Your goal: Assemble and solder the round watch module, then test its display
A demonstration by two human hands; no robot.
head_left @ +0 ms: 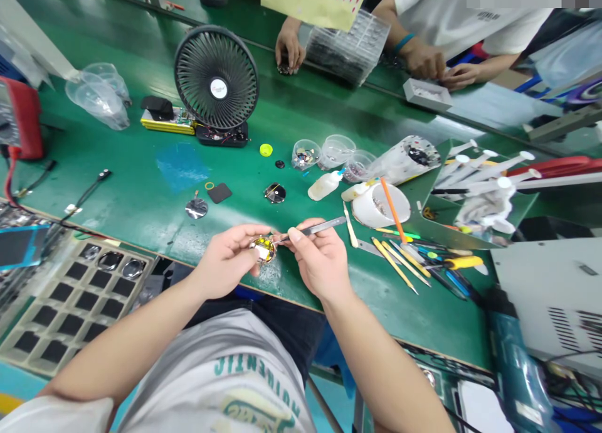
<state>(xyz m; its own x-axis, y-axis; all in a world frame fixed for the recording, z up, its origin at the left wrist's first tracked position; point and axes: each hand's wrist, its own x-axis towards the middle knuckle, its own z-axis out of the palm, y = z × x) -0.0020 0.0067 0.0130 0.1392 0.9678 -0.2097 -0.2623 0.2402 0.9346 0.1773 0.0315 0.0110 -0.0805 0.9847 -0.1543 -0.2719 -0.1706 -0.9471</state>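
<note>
My left hand (226,257) is closed around the rim of a small round watch case (263,252), held just above the bench's front edge. Its open side faces up, showing yellow and white parts inside. In my right hand (323,260) are dark metal tweezers (324,225), pinched between thumb and fingers, with their tip at the right side of the case. Whether the tip grips anything is too small to tell. Beyond my hands lie a round watch part (275,193), a silvery disc (196,208), a black square pad (219,193) and a thin yellow ring (209,186).
A black fan (216,78) stands at the back left. Clear cups (305,155), a white bottle (325,186) and a white tub (380,205) are right of centre, near scattered hand tools (399,263). A compartment tray (79,295) sits lower left. Another person's hands (290,47) work across the bench.
</note>
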